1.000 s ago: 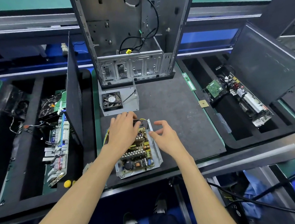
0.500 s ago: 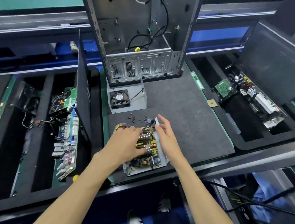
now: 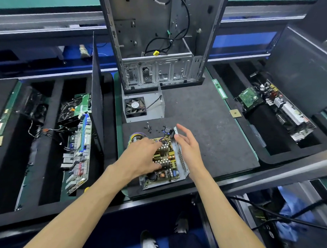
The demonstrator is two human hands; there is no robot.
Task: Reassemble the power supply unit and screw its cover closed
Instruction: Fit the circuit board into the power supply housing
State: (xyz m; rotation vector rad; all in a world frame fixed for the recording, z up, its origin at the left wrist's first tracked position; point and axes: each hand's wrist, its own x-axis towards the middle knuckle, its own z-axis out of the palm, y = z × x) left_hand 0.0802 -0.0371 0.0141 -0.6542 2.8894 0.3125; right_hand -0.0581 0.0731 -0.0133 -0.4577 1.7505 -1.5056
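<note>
The open power supply base (image 3: 182, 160), a grey metal tray holding a circuit board with heat sinks and coils, lies near the front edge of the dark mat (image 3: 211, 125). My left hand (image 3: 141, 158) rests on top of the board, fingers spread over the components and the coloured wire bundle (image 3: 134, 137). My right hand (image 3: 188, 143) stands edge-on against the tray's right wall, fingers straight. The grey cover with its fan (image 3: 143, 106) sits behind, apart. Several small black screws (image 3: 149, 127) lie loose between cover and base.
An empty computer case (image 3: 161, 41) stands upright at the back of the mat. A motherboard and fan fill the left foam tray (image 3: 79, 146); another board and a drive lie in the right tray (image 3: 282, 107). A RAM stick (image 3: 220, 89) and a CPU chip (image 3: 235, 113) lie at the mat's right edge.
My right hand closed in from the right onto the tray's side wall. My left hand slid down the board toward me, uncovering the screws and wires behind it.
</note>
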